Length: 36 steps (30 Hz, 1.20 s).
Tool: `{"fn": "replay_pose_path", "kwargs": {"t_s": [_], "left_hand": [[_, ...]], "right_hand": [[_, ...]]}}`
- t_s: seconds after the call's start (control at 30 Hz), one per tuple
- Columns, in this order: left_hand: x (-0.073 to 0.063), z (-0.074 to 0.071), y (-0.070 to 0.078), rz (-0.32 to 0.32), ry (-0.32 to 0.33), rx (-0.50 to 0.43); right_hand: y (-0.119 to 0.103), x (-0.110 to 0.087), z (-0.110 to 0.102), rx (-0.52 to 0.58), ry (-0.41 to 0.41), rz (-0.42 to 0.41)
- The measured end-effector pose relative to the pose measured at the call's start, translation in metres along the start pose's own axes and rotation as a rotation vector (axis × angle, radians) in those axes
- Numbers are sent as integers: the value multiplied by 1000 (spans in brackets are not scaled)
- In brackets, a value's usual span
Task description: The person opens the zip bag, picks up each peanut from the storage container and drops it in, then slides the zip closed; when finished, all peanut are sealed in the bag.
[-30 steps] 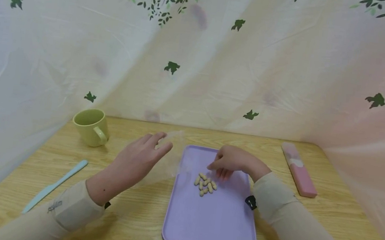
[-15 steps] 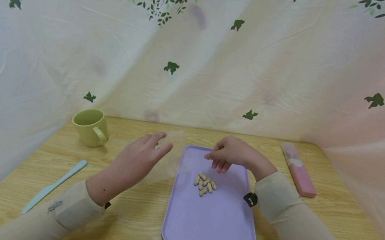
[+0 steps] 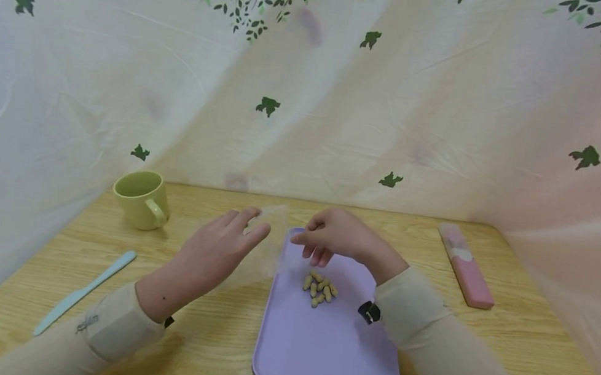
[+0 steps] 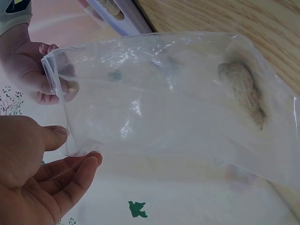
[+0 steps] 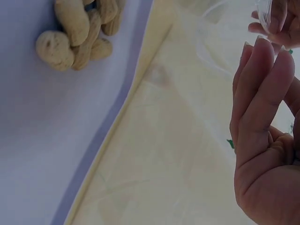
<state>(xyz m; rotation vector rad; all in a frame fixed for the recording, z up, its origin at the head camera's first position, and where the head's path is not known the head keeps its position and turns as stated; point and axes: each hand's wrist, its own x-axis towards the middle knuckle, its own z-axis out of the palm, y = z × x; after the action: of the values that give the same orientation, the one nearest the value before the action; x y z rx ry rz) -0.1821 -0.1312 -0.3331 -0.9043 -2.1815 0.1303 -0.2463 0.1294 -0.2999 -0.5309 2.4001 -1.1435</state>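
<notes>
My left hand (image 3: 204, 254) pinches the rim of a clear plastic bag (image 4: 140, 103) between thumb and fingers, left of the tray. One peanut (image 4: 243, 91) lies in the far end of that bag. My right hand (image 3: 340, 236) hovers over the back of the lilac tray (image 3: 332, 352), its fingertips pointing at the bag. In the left wrist view it reaches the bag's mouth, and a small tan bit of a peanut (image 4: 72, 87) shows at its pinched fingertips, mostly hidden. Several unshelled peanuts (image 3: 320, 289) lie heaped on the tray.
A green mug (image 3: 140, 199) stands at the back left of the wooden table (image 3: 216, 339). In front of it lies a pale blue knife (image 3: 82, 292). A long pink case (image 3: 466, 265) lies at the right. A leaf-patterned curtain (image 3: 328, 141) hangs behind.
My right hand has risen from beside the peanut heap and moved left toward the bag's mouth. My left hand and the bag have stayed in place.
</notes>
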Motion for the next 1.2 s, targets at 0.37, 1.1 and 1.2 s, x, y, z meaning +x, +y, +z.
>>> {"fn": "replay_pose_path", "kwargs": {"t_s": [0.37, 1.1, 1.2], "left_hand": [[-1, 1, 1, 0, 9, 14], [-1, 0, 0, -15, -34, -1], [-1, 0, 0, -15, -23, -5]], "right_hand": [[-9, 4, 12, -16, -10, -10], [17, 2, -6, -77, 16, 45], [27, 5, -6, -125, -17, 74]]}}
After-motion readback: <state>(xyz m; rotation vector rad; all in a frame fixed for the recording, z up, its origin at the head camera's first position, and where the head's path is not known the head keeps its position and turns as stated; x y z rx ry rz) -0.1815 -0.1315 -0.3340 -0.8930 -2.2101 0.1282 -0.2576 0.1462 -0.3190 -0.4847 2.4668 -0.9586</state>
